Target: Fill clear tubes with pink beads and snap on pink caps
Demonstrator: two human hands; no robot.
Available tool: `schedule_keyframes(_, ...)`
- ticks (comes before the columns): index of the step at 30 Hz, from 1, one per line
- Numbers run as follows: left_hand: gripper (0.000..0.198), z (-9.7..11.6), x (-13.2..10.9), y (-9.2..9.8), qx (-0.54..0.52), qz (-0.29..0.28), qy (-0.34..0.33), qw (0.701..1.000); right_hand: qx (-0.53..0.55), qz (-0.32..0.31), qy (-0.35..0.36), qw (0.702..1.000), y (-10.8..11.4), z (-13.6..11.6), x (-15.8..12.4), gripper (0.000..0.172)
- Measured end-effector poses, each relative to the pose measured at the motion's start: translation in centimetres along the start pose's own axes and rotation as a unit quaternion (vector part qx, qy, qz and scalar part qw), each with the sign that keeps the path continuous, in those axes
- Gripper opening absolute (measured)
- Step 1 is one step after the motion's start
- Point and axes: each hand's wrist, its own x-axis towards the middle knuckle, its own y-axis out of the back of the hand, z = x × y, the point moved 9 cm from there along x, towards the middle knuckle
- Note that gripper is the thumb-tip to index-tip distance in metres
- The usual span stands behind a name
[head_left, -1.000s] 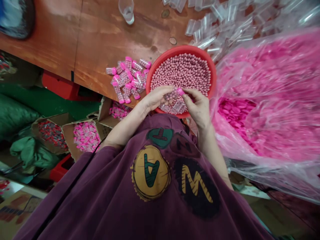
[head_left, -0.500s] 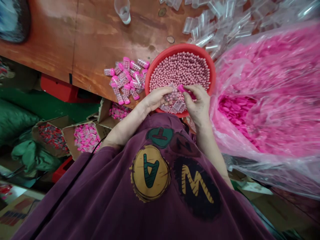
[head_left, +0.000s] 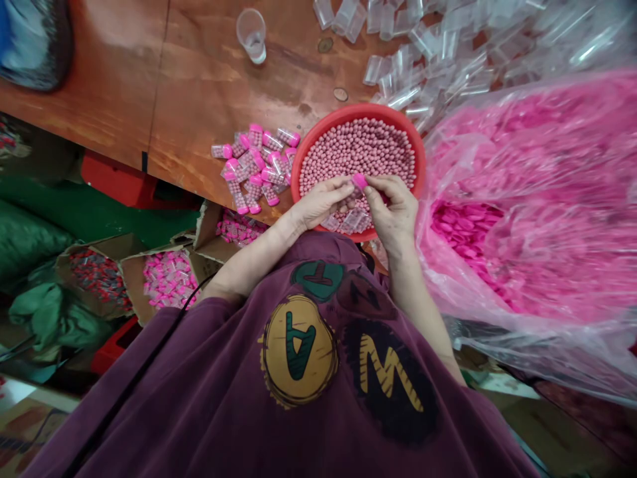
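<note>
Immediately left of the red bowl (head_left: 365,111), pink-capped vials (head_left: 249,166) lie in a loose pile. Over the bowl's near half, the left hand (head_left: 326,199) curls its fingers around a small vial (head_left: 351,193), mostly hidden. A pink cap (head_left: 359,180) sits at its end, above the bowl, pinched by the right hand's (head_left: 398,209) thumb and forefinger. Right of the bowl spreads a plastic bag (head_left: 448,289) of pink pieces (head_left: 468,229).
</note>
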Motion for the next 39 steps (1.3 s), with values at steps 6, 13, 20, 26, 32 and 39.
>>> schedule_keyframes(6, 0.005, 0.6, -0.6, -1.4, -0.015, -0.017, -0.062, 0.998, -0.032, -0.032, 0.026, 0.999, 0.1, -2.0, -0.2, 0.031)
schedule_keyframes(13, 0.018, 1.4, -1.0, -0.5, 0.074, 0.046, -0.046, 0.995, -0.086, -0.042, 0.007, 0.995, -0.2, -1.6, -1.0, 0.04)
schedule_keyframes(20, 0.025, 1.7, -0.7, 0.2, 0.11, 0.05, -0.088, 0.989, -0.043, -0.029, -0.026, 0.998, -1.4, 0.3, -1.7, 0.039)
schedule_keyframes(26, 0.023, -0.1, -0.2, 0.4, 0.084, 0.077, -0.094, 0.989, -0.162, -0.078, -0.02, 0.983, -3.6, -0.3, -2.4, 0.068)
schedule_keyframes(32, 0.034, -0.6, -0.4, 0.6, 0.083, 0.064, -0.102, 0.989, -0.192, -0.059, 0.011, 0.98, -4.3, 0.9, -2.6, 0.066)
schedule_keyframes(39, 0.011, -1.0, 0.0, 0.8, 0.078, 0.073, -0.076, 0.991, -0.204, -0.065, 0.002, 0.977, -5.2, 1.8, -1.8, 0.066)
